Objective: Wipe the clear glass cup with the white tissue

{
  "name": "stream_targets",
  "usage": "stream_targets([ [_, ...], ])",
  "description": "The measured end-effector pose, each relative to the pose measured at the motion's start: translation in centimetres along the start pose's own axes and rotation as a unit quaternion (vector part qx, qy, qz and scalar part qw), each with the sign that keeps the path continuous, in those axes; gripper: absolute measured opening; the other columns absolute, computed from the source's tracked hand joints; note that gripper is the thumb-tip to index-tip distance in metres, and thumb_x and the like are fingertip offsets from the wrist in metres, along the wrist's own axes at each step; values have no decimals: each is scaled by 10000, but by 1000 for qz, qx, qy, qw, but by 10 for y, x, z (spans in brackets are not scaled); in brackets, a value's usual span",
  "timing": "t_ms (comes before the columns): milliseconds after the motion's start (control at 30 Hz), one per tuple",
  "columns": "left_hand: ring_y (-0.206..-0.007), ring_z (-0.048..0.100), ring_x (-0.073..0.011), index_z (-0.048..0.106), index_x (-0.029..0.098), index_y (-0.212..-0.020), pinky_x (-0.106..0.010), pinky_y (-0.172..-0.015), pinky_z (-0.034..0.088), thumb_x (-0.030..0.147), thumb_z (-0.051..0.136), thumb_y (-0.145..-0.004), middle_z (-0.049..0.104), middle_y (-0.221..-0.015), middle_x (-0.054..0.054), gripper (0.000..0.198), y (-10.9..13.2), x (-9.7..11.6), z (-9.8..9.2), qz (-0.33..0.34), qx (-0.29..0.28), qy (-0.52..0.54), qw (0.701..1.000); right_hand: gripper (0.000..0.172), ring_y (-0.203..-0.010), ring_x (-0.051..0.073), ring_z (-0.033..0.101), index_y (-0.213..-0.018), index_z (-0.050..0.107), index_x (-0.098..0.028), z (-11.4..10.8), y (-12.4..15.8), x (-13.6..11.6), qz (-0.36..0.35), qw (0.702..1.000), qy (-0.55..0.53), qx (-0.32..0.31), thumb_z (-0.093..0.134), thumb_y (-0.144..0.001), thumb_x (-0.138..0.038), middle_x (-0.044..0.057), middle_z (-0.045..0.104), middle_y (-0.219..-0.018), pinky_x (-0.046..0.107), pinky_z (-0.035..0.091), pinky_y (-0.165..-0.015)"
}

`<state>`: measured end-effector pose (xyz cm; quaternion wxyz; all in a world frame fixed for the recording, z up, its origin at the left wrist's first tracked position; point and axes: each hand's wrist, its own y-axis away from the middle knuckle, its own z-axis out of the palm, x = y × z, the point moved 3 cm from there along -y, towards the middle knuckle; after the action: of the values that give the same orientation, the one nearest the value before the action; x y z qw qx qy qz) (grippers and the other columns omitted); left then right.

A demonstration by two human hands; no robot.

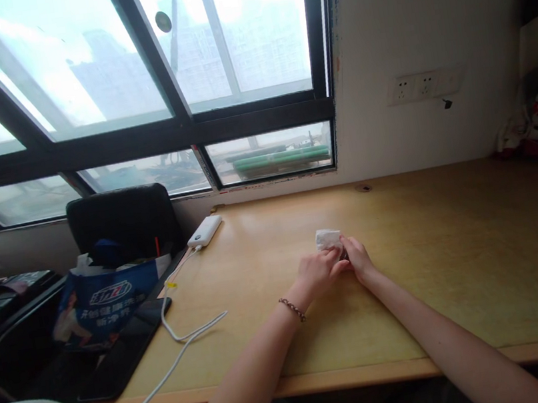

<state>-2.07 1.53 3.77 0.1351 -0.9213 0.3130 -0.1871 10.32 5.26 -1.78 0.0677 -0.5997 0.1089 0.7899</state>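
Note:
Both my hands meet over the middle of a wooden desk. My left hand, with a beaded bracelet on its wrist, and my right hand are pinched together on a small white crumpled packet or tissue, which pokes out beyond the fingertips. What lies under the fingers is hidden.
A white power bank lies at the desk's back left with a white cable trailing off the front edge. A blue printed bag, a dark tablet and a black chair back stand to the left. Wall sockets sit above the desk.

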Motion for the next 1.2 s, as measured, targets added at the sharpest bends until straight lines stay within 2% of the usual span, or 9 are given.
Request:
stream_targets([
  [100,-906,569,-182,536,258,-1082,-247,-713,419,407,350,-857,583,-1097,-49,327,0,0,-1,32,-24,60,997,307,-446,107,484,-579,483,-202,-2,-2,3,-5,1000,7,2,610,-618,-480,-52,526,-462,199,377,-373],
  [267,-707,571,-145,613,205,-845,-220,-642,409,370,292,-878,633,-798,-23,363,-2,1,-2,36,-65,125,989,310,-400,107,468,-618,472,-206,-2,-3,6,36,999,-32,-1,599,-625,-489,-65,522,-461,212,387,-338],
  [433,-680,577,-161,603,191,-779,-235,-612,403,414,285,-874,621,-777,-44,401,-2,-1,1,9,-30,63,998,307,-411,117,503,-643,478,-207,-5,-3,-3,16,999,-39,33,641,-599,-463,-45,562,-485,217,405,-347],
  [500,-703,592,-174,602,192,-813,-252,-634,419,445,315,-858,625,-848,-64,386,-1,-3,3,-20,-8,33,999,321,-430,128,531,-670,489,-206,-5,-2,-8,4,999,-32,35,667,-575,-457,-25,598,-521,218,413,-356],
  [600,-843,596,-196,562,213,-1013,-271,-720,443,440,369,-843,593,-1055,-91,343,0,-7,5,-38,26,17,999,377,-454,146,566,-732,491,-203,-3,0,-15,-4,999,-30,22,687,-551,-470,-8,627,-571,232,441,-376],
  [767,-1166,421,-230,287,229,-1313,-340,-938,370,371,364,-859,349,-1352,-97,482,-1,-6,6,39,79,49,995,425,-482,148,590,-784,470,-190,0,3,-23,6,997,-81,-11,689,-563,-481,2,635,-637,269,496,-431],
  [900,-1283,228,-234,132,202,-1365,-383,-1034,248,339,363,-862,192,-1420,-107,571,-1,-1,9,67,82,94,990,393,-546,150,605,-804,462,-189,0,4,-29,-17,992,-124,-35,675,-605,-453,4,628,-661,274,512,-468],
  [1033,-1317,86,-217,6,194,-1375,-384,-1068,171,313,370,-860,59,-1446,-103,641,0,2,12,38,110,169,979,387,-609,154,621,-853,461,-190,0,8,-35,-62,990,-119,-50,669,-626,-425,25,643,-737,264,513,-504],
  [1200,-1319,74,-196,83,208,-1372,-375,-1081,110,315,358,-864,71,-1449,-71,588,-3,-5,18,-4,128,271,954,392,-638,161,628,-882,457,-194,0,9,-36,-105,990,-86,-49,660,-634,-421,37,648,-790,266,505,-534],
])
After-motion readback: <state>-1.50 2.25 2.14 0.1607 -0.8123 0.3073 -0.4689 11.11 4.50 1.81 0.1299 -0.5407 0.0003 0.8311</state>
